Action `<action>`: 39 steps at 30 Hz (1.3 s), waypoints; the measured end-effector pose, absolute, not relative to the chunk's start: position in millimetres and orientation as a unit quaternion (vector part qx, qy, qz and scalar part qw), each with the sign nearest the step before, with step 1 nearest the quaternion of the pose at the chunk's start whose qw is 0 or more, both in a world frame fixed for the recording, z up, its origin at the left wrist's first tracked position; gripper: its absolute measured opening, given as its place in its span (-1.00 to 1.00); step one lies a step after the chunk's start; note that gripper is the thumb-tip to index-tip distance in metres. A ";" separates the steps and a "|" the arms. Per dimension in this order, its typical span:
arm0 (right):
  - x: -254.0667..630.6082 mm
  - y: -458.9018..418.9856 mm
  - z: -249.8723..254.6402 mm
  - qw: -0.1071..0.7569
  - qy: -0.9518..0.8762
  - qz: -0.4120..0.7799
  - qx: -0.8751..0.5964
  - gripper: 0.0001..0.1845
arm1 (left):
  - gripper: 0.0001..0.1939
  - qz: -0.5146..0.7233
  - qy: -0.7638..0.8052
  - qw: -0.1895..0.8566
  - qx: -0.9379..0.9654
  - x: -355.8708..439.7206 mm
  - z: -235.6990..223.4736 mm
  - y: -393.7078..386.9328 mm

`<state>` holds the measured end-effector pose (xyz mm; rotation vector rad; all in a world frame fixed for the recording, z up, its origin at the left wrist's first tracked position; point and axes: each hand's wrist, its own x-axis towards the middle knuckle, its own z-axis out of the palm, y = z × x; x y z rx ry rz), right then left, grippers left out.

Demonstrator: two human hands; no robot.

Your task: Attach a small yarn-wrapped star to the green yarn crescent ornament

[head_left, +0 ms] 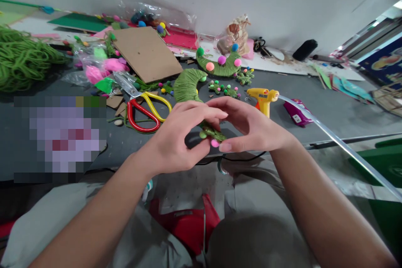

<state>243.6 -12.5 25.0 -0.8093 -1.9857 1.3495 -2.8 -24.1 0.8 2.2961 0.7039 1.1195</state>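
Between my two hands is a small green yarn-wrapped piece point(213, 134) with pom-poms on it, a pink one at its lower edge and a light green one at its left. My left hand point(176, 138) is closed on its left side, thumb beneath. From the other side, my right hand point(248, 127) pinches it near the pink pom-pom; its fingertips are partly hidden. Just behind my hands lies a curved green yarn-wrapped shape point(188, 86). Further back rests a green crescent point(216, 67) with coloured pom-poms, near small decorated green pieces point(224, 89).
Scissors point(141, 104) with red and yellow handles lie left of my hands. A yellow glue gun point(263, 98) with a long clear glue stick point(339, 142) is at the right, beside a purple packet point(297, 113). Cardboard point(146, 52) and green yarn point(25, 58) lie further back.
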 end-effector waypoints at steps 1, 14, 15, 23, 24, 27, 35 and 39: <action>244.2 -12.9 25.1 0.299 -0.749 0.505 -0.308 -0.22 | -0.47 0.408 0.260 0.246 0.840 -3.1 0.5 -24.1; 240.5 -16.3 20.1 0.325 -0.744 0.431 -0.393 -0.20 | -0.19 0.387 0.244 0.253 0.852 -15.7 4.4 -20.7; 239.0 -18.7 20.0 0.324 -0.745 0.404 -0.420 -0.17 | -0.14 0.388 0.255 0.253 0.849 -20.5 6.9 -19.8; 213.0 -42.4 21.0 0.219 -0.816 0.223 -0.485 -0.18 | -0.20 0.408 0.341 0.243 0.811 -39.7 14.8 -11.8; 210.1 -43.2 20.4 0.211 -0.827 0.218 -0.473 -0.19 | -0.21 0.405 0.348 0.244 0.810 -39.0 13.7 -11.3; 205.2 -42.0 16.8 0.203 -0.847 0.219 -0.439 -0.21 | -0.24 0.404 0.354 0.245 0.807 -38.1 9.3 -9.1; 200.1 -35.0 0.0 0.188 -0.855 0.210 -0.434 -0.18 | -0.49 0.525 0.412 0.277 0.691 -40.1 -1.0 -2.8; 199.4 -35.0 -3.1 0.191 -0.858 0.189 -0.438 -0.24 | -0.54 0.555 0.422 0.268 0.665 -36.3 -4.7 0.5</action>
